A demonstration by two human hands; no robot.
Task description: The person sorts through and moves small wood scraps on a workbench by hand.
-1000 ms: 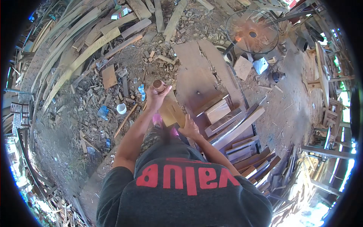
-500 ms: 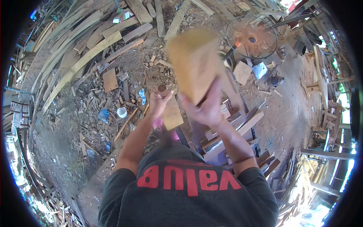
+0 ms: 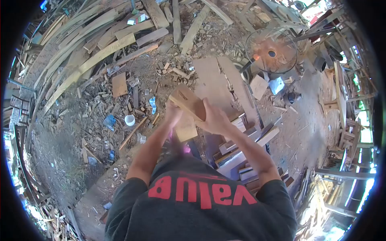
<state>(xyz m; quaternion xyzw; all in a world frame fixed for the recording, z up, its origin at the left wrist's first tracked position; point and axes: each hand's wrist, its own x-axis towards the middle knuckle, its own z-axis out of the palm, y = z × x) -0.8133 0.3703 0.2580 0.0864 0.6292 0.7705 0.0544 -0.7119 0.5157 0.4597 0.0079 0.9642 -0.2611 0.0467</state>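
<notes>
A wooden block (image 3: 193, 105) with a narrow dark slot in its upper face is held tilted in front of me. My right hand (image 3: 214, 117) grips its right end, thumb along the edge. At the block's left end is my left hand (image 3: 173, 113), its fingers curled and mostly hidden behind the wood. The round-ended brown piece seen in that hand earlier is now hidden behind the block. Below the hands, a pale flat board (image 3: 186, 130) shows near my legs.
Stacked wood pieces (image 3: 235, 154) lie close by my right arm. A large brown sheet (image 3: 209, 78) is ahead, with a round wire-guarded fan (image 3: 271, 52) beyond. Long planks (image 3: 86, 66) cover the left side; a white cup (image 3: 129, 120) lies among wood scraps.
My right hand has brought the block down and toward the left hand, turning its slotted face into view. The block now covers the round-ended piece, and the brown sheet ahead is uncovered.
</notes>
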